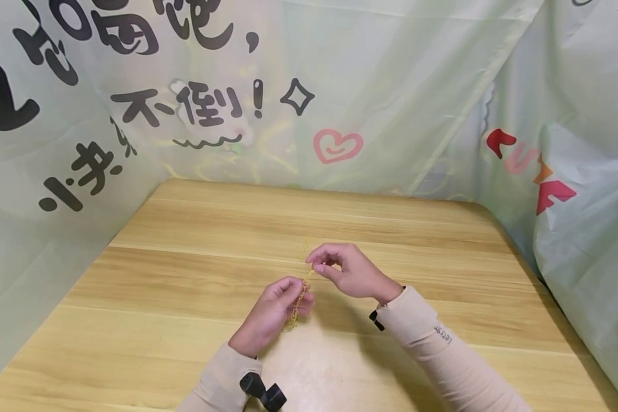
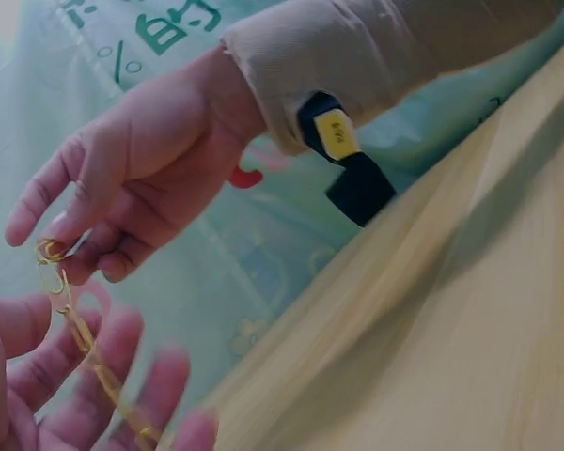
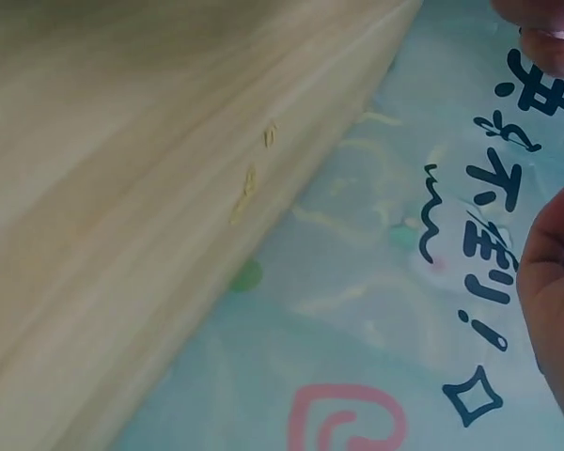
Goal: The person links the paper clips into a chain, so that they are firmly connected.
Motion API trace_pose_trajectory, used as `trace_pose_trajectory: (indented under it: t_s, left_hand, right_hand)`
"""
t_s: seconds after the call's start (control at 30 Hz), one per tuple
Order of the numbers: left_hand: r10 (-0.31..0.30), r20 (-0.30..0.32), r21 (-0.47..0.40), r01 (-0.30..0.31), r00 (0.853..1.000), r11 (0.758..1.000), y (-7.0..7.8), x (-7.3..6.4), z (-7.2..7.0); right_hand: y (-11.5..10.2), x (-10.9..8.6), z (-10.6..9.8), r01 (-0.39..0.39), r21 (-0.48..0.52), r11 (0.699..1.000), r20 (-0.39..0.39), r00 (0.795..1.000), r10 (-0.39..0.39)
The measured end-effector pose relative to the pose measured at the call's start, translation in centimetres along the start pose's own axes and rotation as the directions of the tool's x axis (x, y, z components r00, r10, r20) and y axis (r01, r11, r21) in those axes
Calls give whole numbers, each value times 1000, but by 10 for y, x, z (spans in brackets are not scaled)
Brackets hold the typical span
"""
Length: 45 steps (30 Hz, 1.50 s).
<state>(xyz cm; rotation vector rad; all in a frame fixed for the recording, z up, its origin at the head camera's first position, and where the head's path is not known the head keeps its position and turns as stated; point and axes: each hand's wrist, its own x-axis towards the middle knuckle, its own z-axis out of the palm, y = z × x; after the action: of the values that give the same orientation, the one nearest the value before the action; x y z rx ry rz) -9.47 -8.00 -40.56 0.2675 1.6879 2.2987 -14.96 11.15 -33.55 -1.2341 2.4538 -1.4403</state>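
A chain of gold-yellow paper clips is held up between the two hands above the table. My left hand holds it near its upper part between thumb and fingers, and the other links hang down past the palm. Slightly farther and to the right, my right hand pinches a paper clip at the chain's top end with thumb and fingertips. In the left wrist view, the left hand's other fingers are spread behind the links. Only parts of a hand appear along the right edge of the right wrist view.
Several loose yellow paper clips lie on the wooden table beyond the hands. Printed cloth hangs along the table's back and both sides. Each sleeve carries a black wrist device.
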Motion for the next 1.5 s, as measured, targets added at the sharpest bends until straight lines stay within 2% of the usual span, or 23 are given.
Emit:
trace_pose_trajectory:
  t_s: [0.17, 0.27, 0.4, 0.87, 1.03, 1.17, 1.33, 1.5]
  left_hand:
    - [82, -95, 114, -71, 992, 991, 0, -1, 0]
    - [102, -88, 143, -89, 991, 986, 0, -1, 0]
    - [93, -75, 172, -79, 993, 982, 0, 0, 2]
    - [59, -89, 157, -45, 994, 987, 0, 0, 1]
    - [72, -91, 148, -58, 993, 987, -1, 1, 1]
    - [76, -89, 146, -62, 993, 987, -1, 1, 1]
    - [51, -91, 159, -36, 994, 987, 1, 0, 1]
    - [49, -94, 155, -34, 994, 987, 0, -1, 2]
  right_hand:
    - [-3, 3, -2, 26, -22, 999, 51, 998, -24]
    - [-5, 5, -3, 33, -51, 998, 111, 993, -27]
    - [-8, 7, -1, 46, -88, 995, 155, 987, -32]
    - [-3, 17, 7, 18, -57, 998, 95, 995, -13]
    - [5, 21, 3, -56, -101, 993, 9, 998, 57]
    - [22, 23, -4, -169, -204, 964, -68, 985, 159]
    - [43, 26, -7, -313, -248, 917, -48, 949, 311]
    - [60, 32, -6, -369, -330, 869, 10, 919, 394]
